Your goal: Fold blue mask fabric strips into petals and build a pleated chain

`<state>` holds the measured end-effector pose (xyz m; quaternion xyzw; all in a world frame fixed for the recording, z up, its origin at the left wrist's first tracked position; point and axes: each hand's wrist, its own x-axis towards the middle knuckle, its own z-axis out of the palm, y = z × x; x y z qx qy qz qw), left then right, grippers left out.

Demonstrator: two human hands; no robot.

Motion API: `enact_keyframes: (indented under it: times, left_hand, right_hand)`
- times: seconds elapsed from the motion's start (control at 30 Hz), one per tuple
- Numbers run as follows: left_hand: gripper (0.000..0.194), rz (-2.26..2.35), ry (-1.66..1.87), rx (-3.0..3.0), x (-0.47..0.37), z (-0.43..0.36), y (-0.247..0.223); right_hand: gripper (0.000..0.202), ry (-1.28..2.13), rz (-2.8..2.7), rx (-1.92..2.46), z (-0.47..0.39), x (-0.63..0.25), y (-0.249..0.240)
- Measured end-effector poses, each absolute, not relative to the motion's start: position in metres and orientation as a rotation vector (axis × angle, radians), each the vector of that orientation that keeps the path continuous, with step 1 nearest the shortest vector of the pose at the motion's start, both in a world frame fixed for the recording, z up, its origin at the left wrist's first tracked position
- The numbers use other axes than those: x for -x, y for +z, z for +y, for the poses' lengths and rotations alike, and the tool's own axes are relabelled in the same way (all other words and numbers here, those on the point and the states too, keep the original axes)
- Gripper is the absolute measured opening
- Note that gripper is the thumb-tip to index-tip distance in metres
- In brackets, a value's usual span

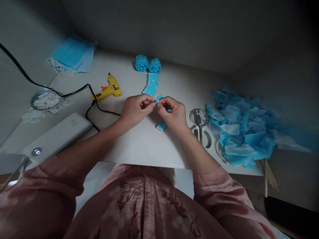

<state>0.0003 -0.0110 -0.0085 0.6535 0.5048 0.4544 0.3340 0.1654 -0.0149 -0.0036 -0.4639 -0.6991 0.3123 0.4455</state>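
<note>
Over the middle of the table, my left hand [137, 108] and my right hand [174, 114] meet, fingertips closed in a pinch on a small blue fabric piece [159, 98]. Its lower part is hidden by my fingers. Just beyond them lies a strip of overlapping blue pieces [151, 84]. Two rolled blue fabric roses [141, 63] sit side by side past the strip. Another blue fabric piece [161, 125] rests on the table beneath my right hand.
A yellow glue gun [111, 89] lies left, its black cord [104, 112] near my left wrist. A white power bank [58, 136], a dish of white scraps [46, 101] and stacked face masks [73, 53] stand farther left. Scissors [206, 139] and heaped blue fabric pieces [246, 121] lie right.
</note>
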Motion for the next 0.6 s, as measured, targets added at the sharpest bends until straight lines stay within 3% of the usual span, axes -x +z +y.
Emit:
enact_keyframes:
  times: [0.2,0.6]
  left_hand:
    - [0.005,1.365,1.18,-1.721,-0.0012,-0.0126,-0.0051]
    - [0.013,1.263,1.162,-1.627,0.0012,-0.0098,-0.0064]
  right_hand:
    - [0.014,0.619,-1.832,1.138,-0.0162,-0.1658,-0.0054]
    - [0.012,0.603,-1.84,1.138,-0.0161,-0.1658,-0.0034]
